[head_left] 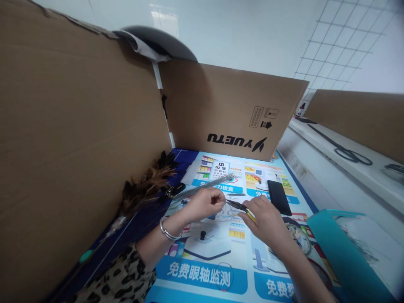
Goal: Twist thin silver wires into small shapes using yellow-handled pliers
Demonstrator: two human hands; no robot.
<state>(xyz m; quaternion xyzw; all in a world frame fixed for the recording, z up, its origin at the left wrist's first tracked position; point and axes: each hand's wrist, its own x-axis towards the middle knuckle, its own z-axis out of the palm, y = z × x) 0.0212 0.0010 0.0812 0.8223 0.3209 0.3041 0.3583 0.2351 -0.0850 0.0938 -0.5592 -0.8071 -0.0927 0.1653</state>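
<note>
Near the middle of the table my left hand [206, 205], with a silver bangle at its wrist, is pinched closed on what looks like a thin wire [224, 219]; its fingertips hide most of the held part. My right hand [263, 216] is wrapped around a pair of pliers [238, 205] with yellow handles. The dark jaws point left and almost meet my left fingertips. Whether the jaws grip the wire is too small to tell. Just beyond my left hand lies a bundle of straight thin grey wires [217, 181].
A black phone [279, 198] lies right of the pliers. A round clear container [298, 237] and a teal case [344, 252] are at the right. Brown feathers [145, 181] rest at the left. Cardboard panels [227, 109] wall the back and left. Scissors [350, 154] lie on a ledge.
</note>
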